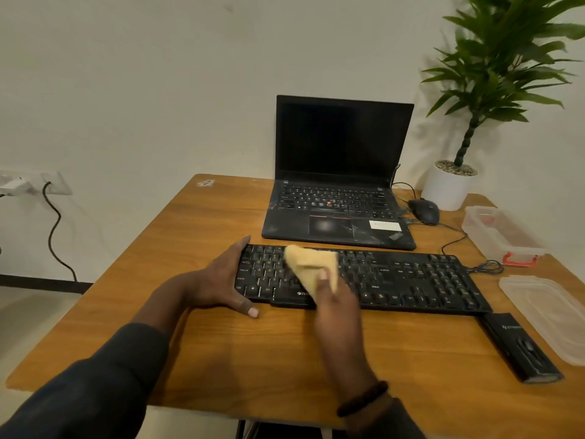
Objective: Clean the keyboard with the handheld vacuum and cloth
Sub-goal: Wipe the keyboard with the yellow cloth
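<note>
Wiping is what we judge to be in hand: our right hand [332,299] pinches a folded yellow cloth [311,264] between thumb and fingers and presses it on the left-centre keys of the black keyboard [411,280]. Our left hand [221,280] lies spread, palm against the keyboard's left end, thumb along the near edge, bracing it on the worktop [285,350]. The dark device [519,346] lying at the near right, just off the keyboard's corner, is probably the handheld vacuum, though the view is too dim for us to be sure; neither hand touches it. From this we take the vacuuming as likely done and the cloth pass as only begun, since the whole right half of the keys lies beyond the cloth.
</note>
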